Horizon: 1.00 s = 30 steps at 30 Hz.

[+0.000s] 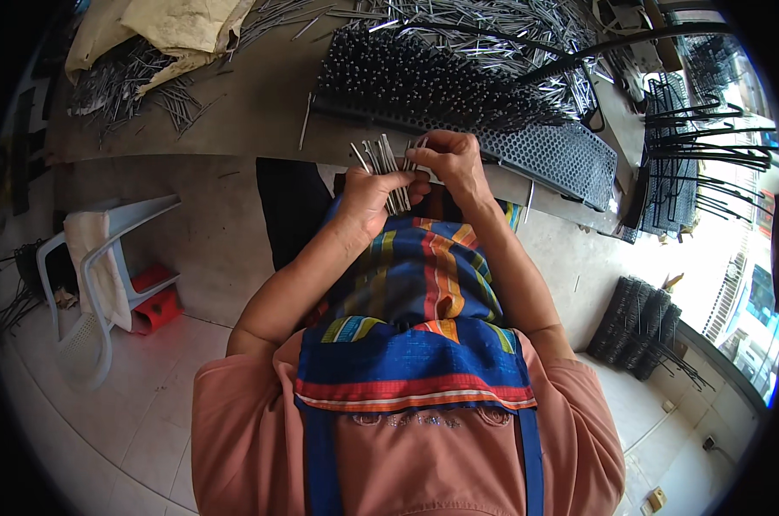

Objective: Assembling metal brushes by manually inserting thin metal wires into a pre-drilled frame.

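Note:
A row of thin silvery metal rods (382,156) is fanned out in my left hand (365,199), clasped between thumb and fingers in front of the table edge. At the right end of this row, the thumb and fingertips of my right hand (460,168) are pinched together on a rod; its lower part is hidden among the fingers. Just beyond my hands lies a black perforated rack (548,159), with many similar rods standing upright (432,82) in its left and far part. Its near right part shows bare holes.
Loose rods (510,21) are heaped behind the rack, and more (170,99) lie by tan cloth (178,26) at left. Black bent wire racks (695,155) jut out at right. A pale plastic chair (105,249) and red box (159,301) stand left; black wire bundles (634,327) right.

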{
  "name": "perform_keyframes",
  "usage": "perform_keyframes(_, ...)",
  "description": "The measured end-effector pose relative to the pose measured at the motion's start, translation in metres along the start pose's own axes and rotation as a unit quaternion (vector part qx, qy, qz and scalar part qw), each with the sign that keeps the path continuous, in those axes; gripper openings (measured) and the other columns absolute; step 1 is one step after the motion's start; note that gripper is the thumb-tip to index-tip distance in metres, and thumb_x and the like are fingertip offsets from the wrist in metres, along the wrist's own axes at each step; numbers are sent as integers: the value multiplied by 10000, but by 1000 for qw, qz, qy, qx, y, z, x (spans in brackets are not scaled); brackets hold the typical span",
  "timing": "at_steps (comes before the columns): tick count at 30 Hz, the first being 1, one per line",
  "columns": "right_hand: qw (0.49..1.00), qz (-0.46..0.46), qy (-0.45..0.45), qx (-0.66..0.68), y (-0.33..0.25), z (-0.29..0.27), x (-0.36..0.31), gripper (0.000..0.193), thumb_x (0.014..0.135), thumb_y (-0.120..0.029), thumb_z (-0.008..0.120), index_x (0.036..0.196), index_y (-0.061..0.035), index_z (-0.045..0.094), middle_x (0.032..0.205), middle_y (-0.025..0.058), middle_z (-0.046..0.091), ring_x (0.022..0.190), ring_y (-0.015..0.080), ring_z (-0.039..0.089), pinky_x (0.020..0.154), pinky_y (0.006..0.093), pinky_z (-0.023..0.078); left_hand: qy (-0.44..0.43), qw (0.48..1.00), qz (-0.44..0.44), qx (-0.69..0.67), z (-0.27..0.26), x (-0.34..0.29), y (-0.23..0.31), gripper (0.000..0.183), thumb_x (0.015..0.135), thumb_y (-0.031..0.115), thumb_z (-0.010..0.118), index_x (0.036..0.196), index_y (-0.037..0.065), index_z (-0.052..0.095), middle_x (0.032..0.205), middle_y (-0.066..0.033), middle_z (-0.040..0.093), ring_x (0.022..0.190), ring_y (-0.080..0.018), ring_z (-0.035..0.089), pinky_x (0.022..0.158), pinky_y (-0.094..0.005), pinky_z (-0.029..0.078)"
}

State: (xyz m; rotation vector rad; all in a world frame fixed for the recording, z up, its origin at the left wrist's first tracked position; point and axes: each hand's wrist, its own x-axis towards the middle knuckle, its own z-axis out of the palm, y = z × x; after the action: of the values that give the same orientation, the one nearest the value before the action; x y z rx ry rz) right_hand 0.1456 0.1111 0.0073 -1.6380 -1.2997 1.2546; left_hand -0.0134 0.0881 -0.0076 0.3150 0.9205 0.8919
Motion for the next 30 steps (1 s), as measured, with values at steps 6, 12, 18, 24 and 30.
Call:
perform_keyframes(6, 976, 65, 61, 201, 1, -7, -6, 89, 827, -33, 702, 790, 42, 671, 625, 8, 609, 515, 60, 508, 479, 203, 399, 46, 998, -9, -38, 2, -3, -6, 95, 892, 16, 614, 980, -5, 645, 857, -123, 714, 757, -242, 726, 601, -329, 585)
perform_keyframes(12, 936, -194, 246, 164, 4, -11, 12, 55, 856, 9, 694, 890, -30, 712, 722, -45, 590, 646, 10, 477, 577, 168, 358, 16, 992, -117, -32, -12, -2, -16, 151, 946, 154, 582, 945, 11, 631, 917, -157, 707, 810, -271, 723, 720, -391, 597)
perform_keyframes(18, 941, -251, 221, 43, 2, -16, 14, 85, 800, 55, 698, 860, -5, 708, 789, -17, 621, 656, 25, 503, 575, 172, 374, -54, 981, -185, 12, -15, -18, -31, 184, 927, 102, 569, 1060, 11, 658, 889, -114, 694, 774, -232, 702, 707, -368, 596)
perform_keyframes(24, 956, -216, 191, 43, -2, -16, 13, 81, 811, 55, 687, 868, 1, 707, 802, 4, 641, 633, 48, 560, 551, 185, 415, -63, 975, -202, 61, -19, -32, -43, 282, 882, -31, 553, 1150, -9, 636, 1040, -132, 699, 898, -201, 703, 745, -331, 597)
perform_keyframes(30, 937, -279, 193, -87, 17, -14, 18, 113, 787, 47, 712, 889, -2, 720, 803, 44, 666, 664, 77, 609, 598, 220, 477, -47, 984, -145, 93, -16, -39, -37, 251, 853, -51, 581, 1094, -30, 650, 956, -130, 713, 821, -202, 710, 722, -309, 590)
